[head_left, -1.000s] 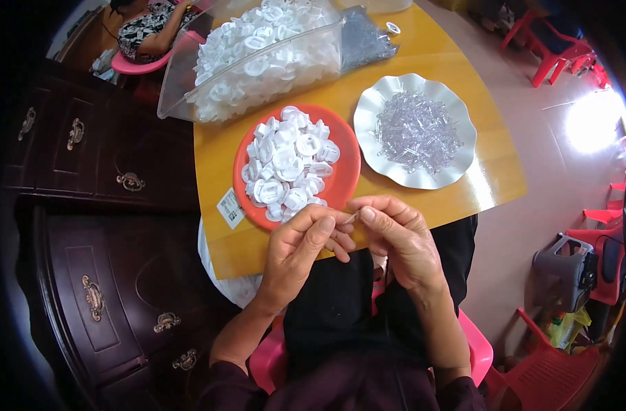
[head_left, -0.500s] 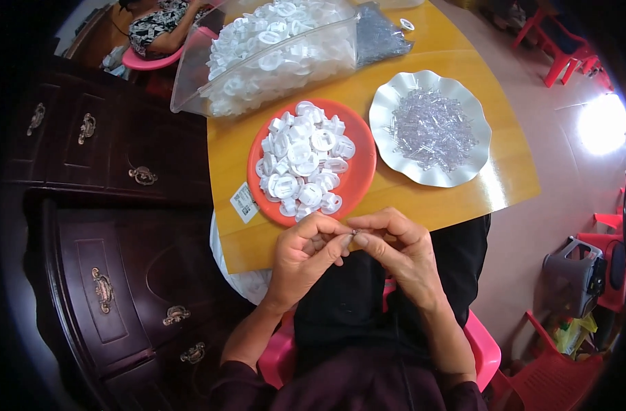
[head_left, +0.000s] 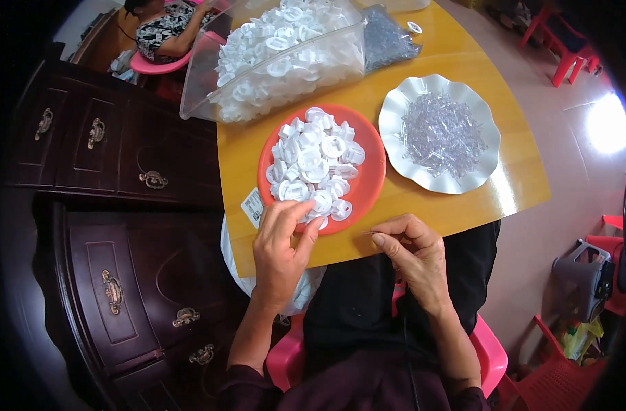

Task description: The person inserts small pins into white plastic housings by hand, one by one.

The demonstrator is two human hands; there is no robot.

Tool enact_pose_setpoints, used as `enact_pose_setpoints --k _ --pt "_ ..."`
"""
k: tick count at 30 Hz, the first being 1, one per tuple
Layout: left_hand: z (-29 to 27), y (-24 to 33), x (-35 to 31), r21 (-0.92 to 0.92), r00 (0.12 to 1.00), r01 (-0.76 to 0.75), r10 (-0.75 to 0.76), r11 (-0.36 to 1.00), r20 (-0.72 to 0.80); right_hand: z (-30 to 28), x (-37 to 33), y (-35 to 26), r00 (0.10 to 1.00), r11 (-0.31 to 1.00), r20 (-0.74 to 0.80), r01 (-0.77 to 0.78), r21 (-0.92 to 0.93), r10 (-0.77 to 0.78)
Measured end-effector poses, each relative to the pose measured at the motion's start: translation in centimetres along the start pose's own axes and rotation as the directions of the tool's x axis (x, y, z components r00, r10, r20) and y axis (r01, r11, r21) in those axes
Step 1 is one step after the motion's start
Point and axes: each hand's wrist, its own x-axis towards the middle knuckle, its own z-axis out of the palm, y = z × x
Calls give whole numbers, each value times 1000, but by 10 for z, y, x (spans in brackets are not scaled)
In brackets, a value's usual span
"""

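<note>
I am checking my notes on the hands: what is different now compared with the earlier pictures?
The hands have separated. The left hand moved forward to the orange plate and now touches the white caps at its near rim. The right hand stayed near the table edge, fingers pinched. Both plates and the clear bin kept their places.

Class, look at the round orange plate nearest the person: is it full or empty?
Full. The round orange plate carries a heap of small white plastic caps covering most of it, and the left hand touches the heap's near edge.
</note>
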Motion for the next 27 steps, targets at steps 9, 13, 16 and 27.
enact_pose_setpoints --k 9,13,16,27 --pt "9 -9 5 8 995 95 -95 995 -18 2 -1 0 998 999 -45 -38 27 39" --pt "6 -1 7 51 982 -149 153 988 -106 7 -1 1 992 992 -27 122 0 -122" --pt "11 6 2 -144 981 -181 168 973 -98 20 -3 -6 964 957 1 266 113 -267" --pt "20 5 -15 -715 984 39 97 698 149 18 -10 -2 979 959 -52 205 195 -199"
